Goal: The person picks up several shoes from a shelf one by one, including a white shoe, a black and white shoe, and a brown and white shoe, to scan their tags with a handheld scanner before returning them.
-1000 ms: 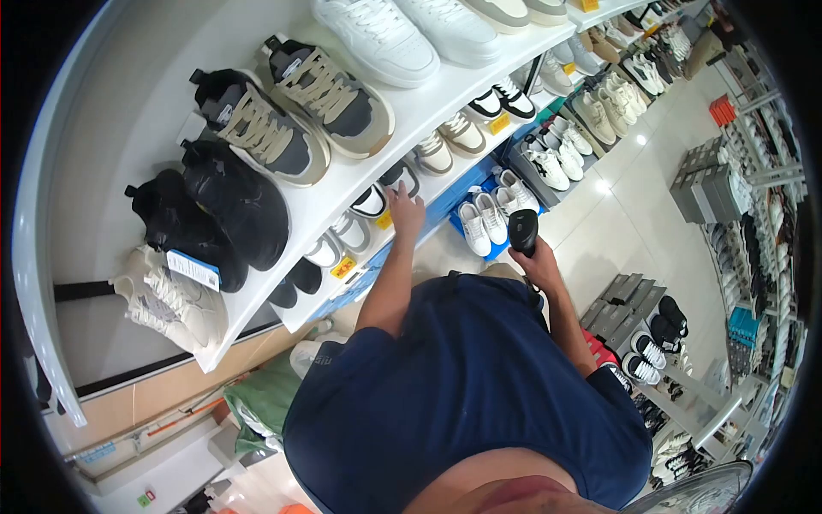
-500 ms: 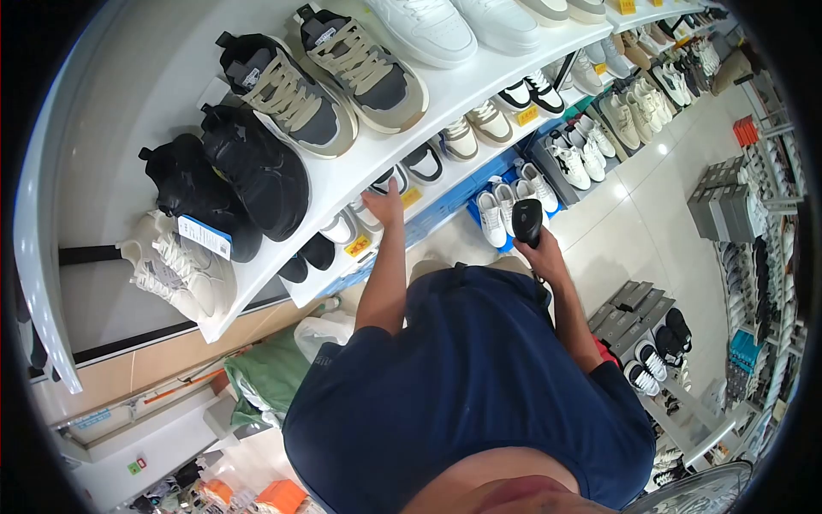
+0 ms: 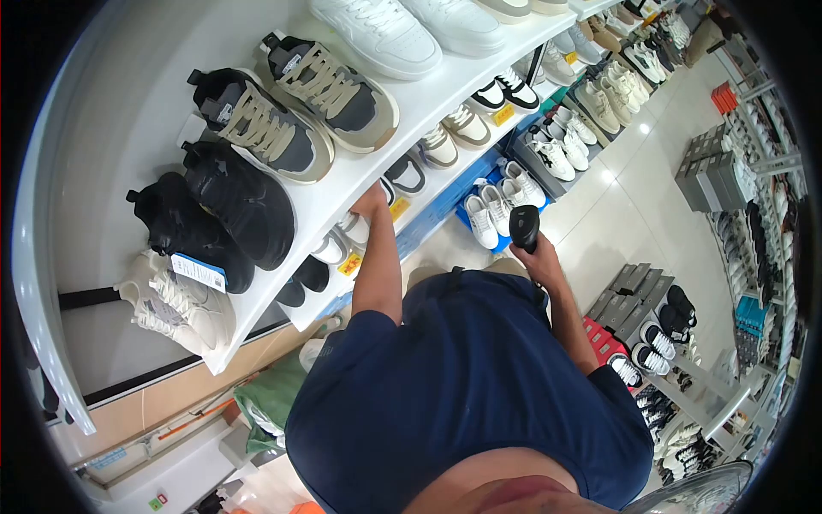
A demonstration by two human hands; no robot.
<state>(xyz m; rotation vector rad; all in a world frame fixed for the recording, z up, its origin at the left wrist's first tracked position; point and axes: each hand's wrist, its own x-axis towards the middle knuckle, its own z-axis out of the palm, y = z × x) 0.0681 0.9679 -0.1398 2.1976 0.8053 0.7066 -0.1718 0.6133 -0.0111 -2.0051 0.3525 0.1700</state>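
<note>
My left hand reaches in at the lower shelf, beside a black-and-white sneaker. The upper shelf's edge hides its fingers, so I cannot see whether they hold anything. Just below its wrist sit white shoes on the same lower shelf. In my right hand is a black handheld barcode scanner, gripped by the handle with its head pointing away from me. Beyond the scanner, white sneakers stand in a blue box near the floor.
Overhead, the white upper shelf carries black shoes, grey-and-beige sneakers and white sneakers. Stacked shoe boxes stand on the right. Shoe racks line the far right. A green cloth or bag lies lower left.
My left hand has gone farther in under the upper shelf, and its fingers have passed out of sight. The right hand keeps the scanner in nearly the same place. The view has shifted slightly.
</note>
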